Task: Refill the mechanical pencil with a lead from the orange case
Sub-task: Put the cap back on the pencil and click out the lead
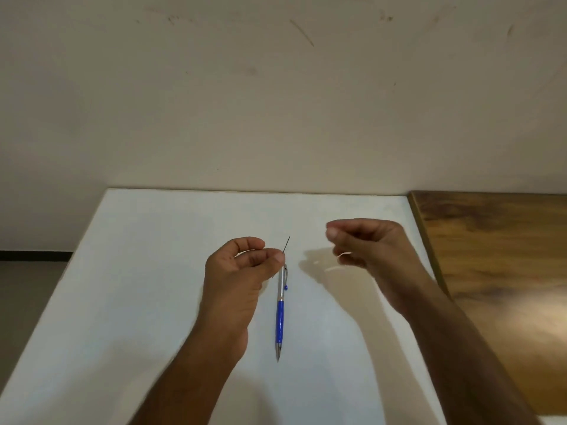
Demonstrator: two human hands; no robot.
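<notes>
A mechanical pencil (280, 314) with a blue grip and silver barrel lies on the white table (147, 289), tip pointing toward me. Its top end is partly hidden by my left hand (242, 271). That hand pinches a thin dark lead (287, 243) between thumb and forefinger, and the lead sticks up and to the right just above the pencil's top. My right hand (365, 243) hovers to the right, blurred, with its fingers curled in and nothing visible in them. The orange case is not in view.
A brown wooden surface (506, 256) adjoins the white table on the right. A beige wall (276, 102) rises directly behind the table's far edge. On the left, the table edge drops to a grey floor (27, 302).
</notes>
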